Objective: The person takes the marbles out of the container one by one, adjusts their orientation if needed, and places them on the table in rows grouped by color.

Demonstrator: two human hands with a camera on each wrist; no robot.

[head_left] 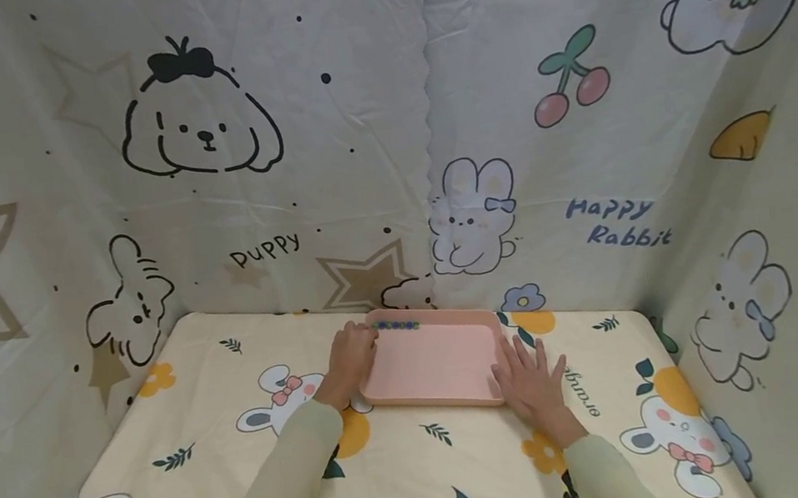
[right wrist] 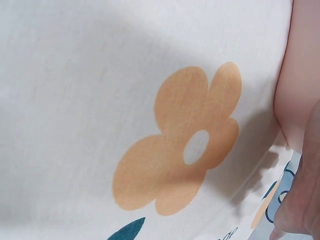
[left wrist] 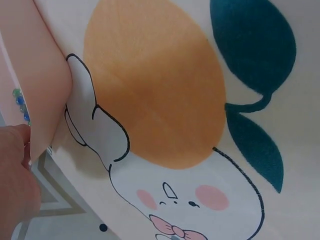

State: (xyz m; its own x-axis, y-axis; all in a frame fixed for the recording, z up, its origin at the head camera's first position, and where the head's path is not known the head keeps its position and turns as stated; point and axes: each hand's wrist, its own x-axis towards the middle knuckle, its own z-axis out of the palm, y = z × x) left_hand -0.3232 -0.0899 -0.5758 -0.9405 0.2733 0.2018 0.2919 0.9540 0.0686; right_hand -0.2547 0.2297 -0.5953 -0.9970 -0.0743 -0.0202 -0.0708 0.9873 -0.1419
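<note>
A shallow pink tray (head_left: 432,362) with a raised rim lies on the patterned cloth. Along its far side, towards the left corner, runs a short row of small blue and green glass marbles (head_left: 397,326). My left hand (head_left: 351,360) grips the rim at the far left corner, its fingers bent and the fingertips close to the end of the row. In the left wrist view, those marbles (left wrist: 20,102) show just inside the tray wall (left wrist: 45,75), above the fingers. My right hand (head_left: 532,379) rests at the tray's right edge with its fingers spread.
The cream cloth (head_left: 416,491), printed with rabbits, oranges and flowers, covers the surface around the tray. Printed fabric walls (head_left: 367,118) rise behind and on both sides, and the tray's far edge lies close to the back one.
</note>
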